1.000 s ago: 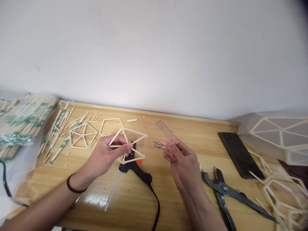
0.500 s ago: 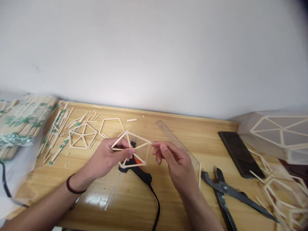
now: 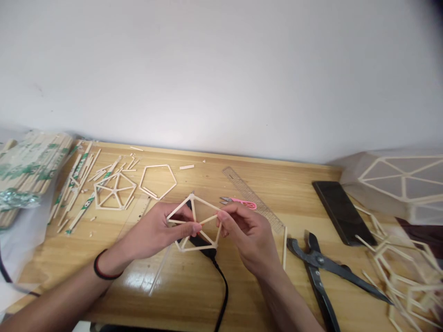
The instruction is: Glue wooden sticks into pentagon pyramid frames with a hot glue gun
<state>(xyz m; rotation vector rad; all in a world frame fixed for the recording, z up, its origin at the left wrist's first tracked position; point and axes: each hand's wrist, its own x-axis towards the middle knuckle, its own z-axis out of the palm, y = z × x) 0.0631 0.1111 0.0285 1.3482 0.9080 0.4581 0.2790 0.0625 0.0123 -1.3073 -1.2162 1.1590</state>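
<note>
Between my hands, above the table, is a pentagon frame (image 3: pixel 205 200) of thin wooden sticks with spokes meeting near its middle. My left hand (image 3: pixel 173 227) pinches it at the centre, thumb on top. At the frame's right corner, my right hand (image 3: pixel 244 226) closes thumb and fingers on the stick joint. Under the frame lies a black glue gun (image 3: pixel 208 252), mostly hidden, with a clear glue stick (image 3: pixel 159 272) trailing from it. Just beyond my right hand rest pink thread snips (image 3: pixel 244 203).
Left are a spoked pentagon (image 3: pixel 115 190), a plain pentagon (image 3: pixel 168 167), loose sticks (image 3: pixel 85 184) and bagged chopsticks (image 3: pixel 38 161). Right are a clear ruler (image 3: pixel 254 198), a phone (image 3: pixel 344 212), large cutters (image 3: pixel 320 262), joined stick frames (image 3: pixel 398 258) and a paper-covered frame (image 3: pixel 403 177).
My right hand has moved in and taken hold of the pentagon frame's right corner. My left hand and the frame have shifted slightly right and down. The pink snips have come into clear view.
</note>
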